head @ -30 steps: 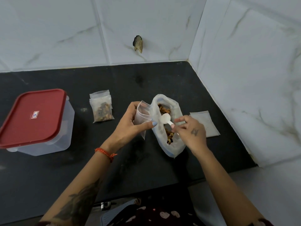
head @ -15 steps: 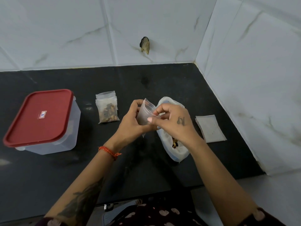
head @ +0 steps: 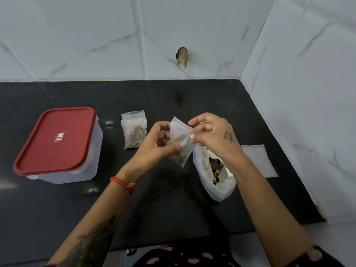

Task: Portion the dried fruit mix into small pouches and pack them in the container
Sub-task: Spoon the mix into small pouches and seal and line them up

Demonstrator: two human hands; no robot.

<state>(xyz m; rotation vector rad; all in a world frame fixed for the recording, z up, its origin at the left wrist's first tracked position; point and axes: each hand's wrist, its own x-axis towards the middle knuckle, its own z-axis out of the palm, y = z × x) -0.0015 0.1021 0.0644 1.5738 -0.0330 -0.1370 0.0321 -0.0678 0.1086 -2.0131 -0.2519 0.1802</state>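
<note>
Above the black counter (head: 57, 209), both hands hold a small clear pouch (head: 180, 143) with some dried fruit in its lower part. My left hand (head: 158, 147) grips its left side, thumb on the front. My right hand (head: 213, 135) pinches the pouch's top right edge. Below the right wrist lies the large open bag of dried fruit mix (head: 213, 174). Filled pouches (head: 133, 130) lie stacked to the left of my hands. The clear container with a red lid (head: 57, 143) stands closed at the far left. The scoop is not visible.
A flat stack of empty pouches (head: 258, 160) lies at the right, near the tiled side wall. White marble tiles rise behind and to the right of the counter. A small dark object (head: 182, 56) sticks to the back wall.
My right hand left the big bag, the white scoop is out of sight, and it now pinches the small pouch's top. The pouch has turned flatter between both hands.
</note>
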